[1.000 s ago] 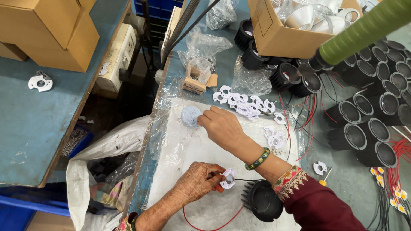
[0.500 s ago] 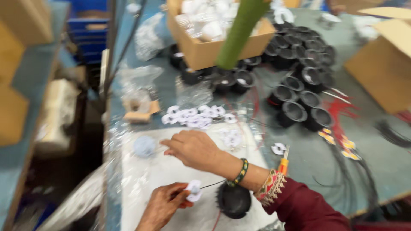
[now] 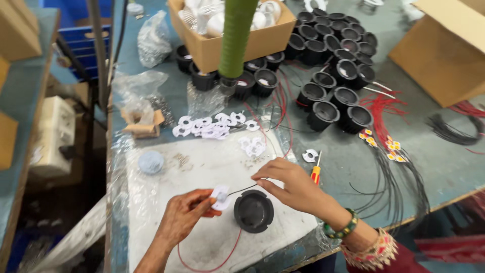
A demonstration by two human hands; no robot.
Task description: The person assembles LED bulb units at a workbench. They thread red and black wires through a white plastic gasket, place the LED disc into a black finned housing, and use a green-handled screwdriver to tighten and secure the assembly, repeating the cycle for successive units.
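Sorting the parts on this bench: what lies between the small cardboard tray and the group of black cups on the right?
In the head view, a row of white plastic rings lies between the small cardboard tray and the black cups, plus red wires.

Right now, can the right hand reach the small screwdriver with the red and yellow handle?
Probably yes: the small screwdriver with the red and yellow handle lies beside the right hand, nothing between them, though its fingers hold a thin black wire.

Two hands (image 3: 283, 184), two cardboard boxes (image 3: 444, 55), one screwdriver (image 3: 316, 173), one black housing (image 3: 253, 211) between them
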